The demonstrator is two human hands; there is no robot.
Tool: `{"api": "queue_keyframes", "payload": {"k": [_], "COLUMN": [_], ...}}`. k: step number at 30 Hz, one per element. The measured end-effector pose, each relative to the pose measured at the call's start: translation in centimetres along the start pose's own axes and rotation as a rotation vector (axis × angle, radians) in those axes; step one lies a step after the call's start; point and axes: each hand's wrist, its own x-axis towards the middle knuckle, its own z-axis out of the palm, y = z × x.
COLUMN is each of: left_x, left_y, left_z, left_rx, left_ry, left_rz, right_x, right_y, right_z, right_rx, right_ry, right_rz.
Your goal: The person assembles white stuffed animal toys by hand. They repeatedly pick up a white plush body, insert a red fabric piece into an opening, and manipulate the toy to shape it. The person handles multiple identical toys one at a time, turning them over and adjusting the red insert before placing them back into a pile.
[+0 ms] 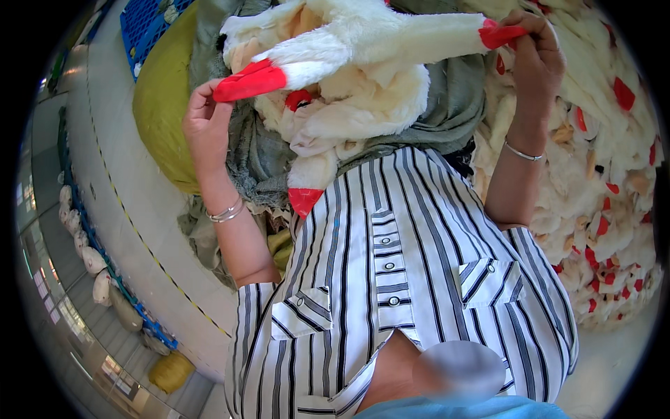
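Observation:
A white plush toy skin (pixel 363 38) with red ends is stretched between my two hands, its limbs pulled out sideways. My left hand (pixel 208 122) pinches the red tip of the left limb between thumb and fingers. On the other side, my right hand (pixel 537 59) grips the smaller red tip of the right limb. Below the stretched piece, more white plush (pixel 377 112) lies bunched on grey-green cloth (pixel 453 105) over my lap. A red-tipped plush limb (pixel 307 199) hangs down from that bunch against my striped shirt.
To the right, a big heap of white plush pieces with red patches (pixel 593 209) reaches close to my right arm. At the left stand an olive-yellow sack (pixel 164 105) and a blue plastic crate (pixel 143 31). Farther left, white bundles (pixel 91 258) line the floor.

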Motion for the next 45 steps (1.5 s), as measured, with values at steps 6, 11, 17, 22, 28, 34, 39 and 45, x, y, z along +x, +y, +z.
{"api": "queue_keyframes", "payload": {"k": [6, 11, 17, 22, 28, 34, 39, 45], "left_x": [-1.1, -1.1, -1.1, -1.2, -1.7, -0.9, -1.1, -1.6], "left_y": [4.8, 5.3, 6.6, 6.9, 6.7, 5.8, 6.0, 5.6], "left_z": [4.9, 7.6, 9.3, 10.3, 12.4, 11.6, 12.4, 13.6], "left_rx": [-0.171, -0.233, -0.174, -0.197, -0.248, -0.418, -0.581, -0.527], "left_ry": [-0.094, -0.143, -0.16, -0.204, -0.169, -0.019, 0.081, 0.061], "left_rz": [0.199, 0.25, 0.29, 0.28, 0.277, 0.187, 0.065, 0.124], "right_x": [-2.5, -6.0, -7.4, -7.7, -8.4, -8.1, -9.1, -9.6], "right_y": [-2.5, -5.4, -5.1, -5.0, -5.4, -4.8, -5.3, -5.0], "right_z": [6.0, 8.1, 10.5, 11.7, 12.5, 11.5, 12.1, 13.1], "right_rx": [-0.04, -0.078, -0.068, 0.026, 0.155, -0.029, -0.077, -0.098], "right_ry": [-0.533, -0.705, -0.583, -0.538, -0.442, -0.404, -0.426, -0.411], "right_rz": [-0.255, -0.007, -0.032, 0.062, 0.218, -0.072, -0.158, -0.068]}}
